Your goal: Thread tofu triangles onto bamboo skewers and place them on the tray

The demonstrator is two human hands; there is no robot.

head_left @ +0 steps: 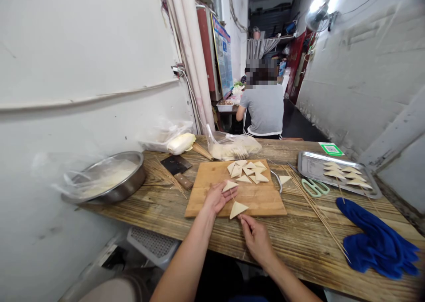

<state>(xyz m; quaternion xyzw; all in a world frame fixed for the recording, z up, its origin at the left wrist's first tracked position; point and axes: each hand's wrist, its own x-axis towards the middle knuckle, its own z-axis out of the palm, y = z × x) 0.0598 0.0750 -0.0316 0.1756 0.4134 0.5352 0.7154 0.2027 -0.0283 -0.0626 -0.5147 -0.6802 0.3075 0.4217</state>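
Pinching the skewer (233,195) near its lower end, the right hand (258,238) works at the front of the board (206,195), thumb against fingers! One triangle (238,210) sits on that skewer just above the grip, and the stick runs on up to a second triangle (229,186), which rests at the left hand (217,198): palm up, open, fingers reaching out beneath the piece. Behind them, a loose pile (247,171) of pale triangles covers the back of the board, and one stray (284,180) lies off its right side, on the table (282,235).

Over to the right, spare sticks (318,213) lie beside green-handled scissors (314,187), with a blue cloth (373,240) near a metal tray (303,164) carrying more triangles, sticks poking out towards the cloth. Now the print: a green-and-white card (331,149) behind the tray shows a square code, its lettering too small to read. Up the back, a blue poster (223,58) is packed with text, none of it legible from here. To the left, a cleaver (177,165), a cabbage (181,143) and a steel bowl (141,173); beyond the table, a person (265,109) in a grey top, seen from behind.
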